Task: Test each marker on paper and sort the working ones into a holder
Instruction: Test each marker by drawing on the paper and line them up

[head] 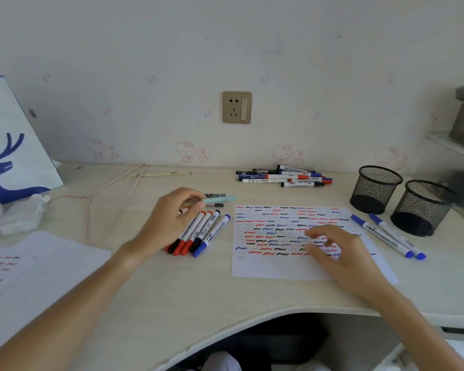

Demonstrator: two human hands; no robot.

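My left hand (169,220) pinches a pale teal marker (220,199) above a row of several red, black and blue whiteboard markers (198,235) lying on the desk. My right hand (332,250) hovers with relaxed fingers over the test paper (265,266), which is covered with red, black and blue squiggles. Two blue markers (389,235) lie right of the paper. Two black mesh holders (375,188) (423,207) stand at the right, and both look empty. A pile of several markers (284,178) lies by the wall.
A white and blue paper bag (14,145) stands at the far left, with a white pouch (22,215) and a pink cord (110,191) beside it. A second scribbled sheet (38,266) lies at the lower left. The desk's curved front edge (225,325) is close to me.
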